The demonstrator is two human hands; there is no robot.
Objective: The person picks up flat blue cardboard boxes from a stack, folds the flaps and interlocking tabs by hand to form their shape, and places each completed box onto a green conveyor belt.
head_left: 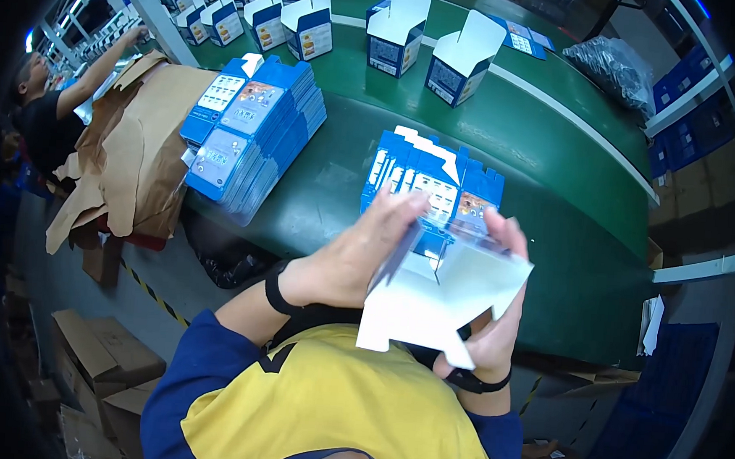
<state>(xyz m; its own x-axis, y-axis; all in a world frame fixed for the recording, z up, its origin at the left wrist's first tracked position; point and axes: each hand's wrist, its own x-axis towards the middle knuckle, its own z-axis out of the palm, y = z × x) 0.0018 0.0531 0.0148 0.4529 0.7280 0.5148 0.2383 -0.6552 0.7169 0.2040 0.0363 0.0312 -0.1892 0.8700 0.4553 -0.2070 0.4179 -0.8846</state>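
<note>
Between my hands, above the near edge of the green table, is a partly unfolded carton (435, 297) whose white inside and flaps face me. My left hand (366, 250) presses on its left side, fingers bent over the far edge. Around its right side wraps my right hand (501, 322), thumb low and fingertips at the far right corner. Just beyond lies a small fanned stack of flat blue cartons (481, 186). Farther left stands a taller stack of flat blue cartons (251, 130). Each wrist wears a black band.
Opened box cartons (396, 42) with raised white flaps stand on the green conveyor (509, 112), several more at its far left. Torn brown paper (154, 149) lies left of the table. A bag of dark items (613, 68) sits far right. A co-worker (51, 109) reaches out at far left.
</note>
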